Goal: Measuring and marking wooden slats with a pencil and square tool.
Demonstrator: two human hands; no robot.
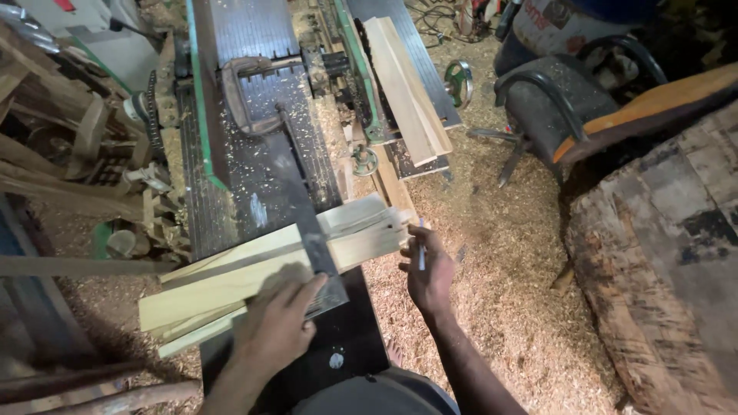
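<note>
Hands nearest of all, low in the view: left hand (277, 323) spread flat, fingers open, pressing down on a metal square (323, 265) laid across a bundle of pale wooden strips (231, 280); right hand (429, 273) just past the bundle's right end, loosely curled round a pen (421, 250) (slim, light-coloured, tip pointing up and away), knuckles close to the strip ends, contact impossible to judge; long axis of the strips running from lower left to upper right, crosswise over the dark machine bed (261, 177), left end overhanging well beyond the bed, right end jutting just off its near right corner; square's blade set roughly square to that axis, so across the strips rather than along them; left hand the one actually on the wood, near the middle of its length; right hand at the end grain, beside rather than on top; farther up the bed, a heavy metal clamp (257, 92) amid scattered shavings; beyond and to the right, two more pale boards (407, 84) lying lengthwise on the far table, well apart from both hands; sawdust floor (500, 253) all round; dark chair (553, 100) and rough log (661, 253) off to the right.
</note>
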